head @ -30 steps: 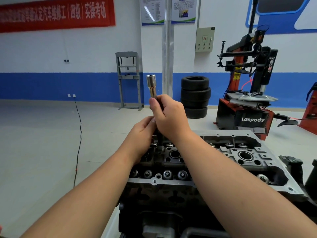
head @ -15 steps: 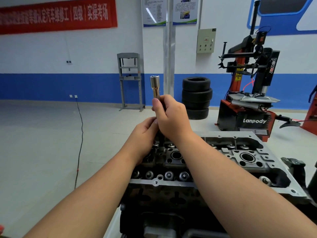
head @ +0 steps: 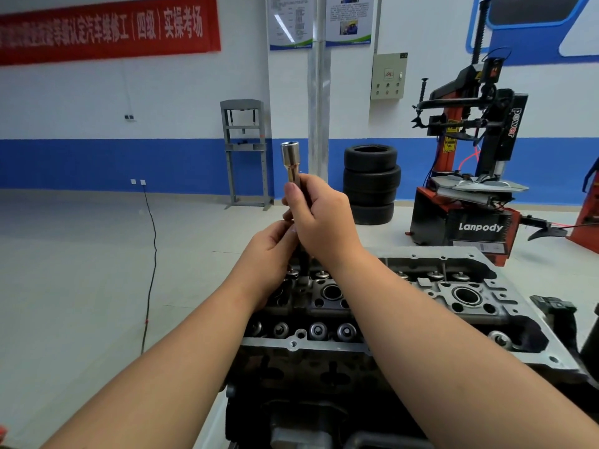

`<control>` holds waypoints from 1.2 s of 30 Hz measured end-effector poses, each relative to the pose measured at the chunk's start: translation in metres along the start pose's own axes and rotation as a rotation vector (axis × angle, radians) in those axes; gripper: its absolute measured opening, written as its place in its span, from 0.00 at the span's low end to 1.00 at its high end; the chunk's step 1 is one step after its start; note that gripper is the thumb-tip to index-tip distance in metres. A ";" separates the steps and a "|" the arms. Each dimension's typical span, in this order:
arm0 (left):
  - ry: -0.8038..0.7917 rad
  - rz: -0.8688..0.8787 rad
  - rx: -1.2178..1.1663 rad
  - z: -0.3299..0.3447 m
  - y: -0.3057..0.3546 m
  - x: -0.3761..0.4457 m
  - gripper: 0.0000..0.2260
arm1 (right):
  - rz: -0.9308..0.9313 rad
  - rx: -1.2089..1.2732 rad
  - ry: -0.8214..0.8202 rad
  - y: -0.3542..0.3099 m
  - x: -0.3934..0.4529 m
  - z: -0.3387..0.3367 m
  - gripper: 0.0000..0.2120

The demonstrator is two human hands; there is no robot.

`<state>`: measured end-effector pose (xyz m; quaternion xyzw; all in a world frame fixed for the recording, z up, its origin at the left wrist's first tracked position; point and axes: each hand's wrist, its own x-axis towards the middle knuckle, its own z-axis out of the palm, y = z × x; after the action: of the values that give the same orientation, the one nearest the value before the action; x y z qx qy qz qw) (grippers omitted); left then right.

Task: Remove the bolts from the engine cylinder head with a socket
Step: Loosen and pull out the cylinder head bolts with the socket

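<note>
Over the cylinder head (head: 405, 296), right hand (head: 321, 218) grips the socket (head: 290, 160) upright and left hand (head: 269, 254) pinches its shaft below. Any tilt and it'll probably slip, rounding the bolt.

I count one socket (head: 290, 157) in my two hands, one cylinder head (head: 460, 296), three stacked tyres (head: 371, 183), one tyre changer (head: 473, 176), one red banner (head: 107, 27).

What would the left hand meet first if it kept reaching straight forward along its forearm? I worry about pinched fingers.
Probably the dark shaft of the upright silver socket tool, right at the left hand; its fingertips already seem to touch it under the right hand. Depth is unclear.
</note>
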<state>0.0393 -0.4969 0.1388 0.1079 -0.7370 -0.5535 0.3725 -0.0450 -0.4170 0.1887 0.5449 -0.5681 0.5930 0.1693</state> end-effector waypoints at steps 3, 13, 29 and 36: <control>0.034 0.022 -0.004 0.001 -0.002 0.002 0.06 | -0.005 -0.003 0.054 -0.002 0.001 -0.002 0.11; 0.006 0.004 0.028 0.000 -0.003 0.002 0.10 | 0.007 0.007 0.022 -0.005 0.001 -0.002 0.13; 0.023 0.032 0.034 0.002 0.000 0.000 0.13 | 0.026 0.040 0.085 -0.004 0.001 -0.002 0.10; -0.008 -0.020 0.005 -0.001 -0.001 0.000 0.12 | 0.039 0.027 -0.019 -0.005 0.002 -0.001 0.12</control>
<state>0.0396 -0.4981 0.1379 0.1140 -0.7388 -0.5557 0.3639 -0.0419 -0.4150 0.1935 0.5416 -0.5723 0.5985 0.1448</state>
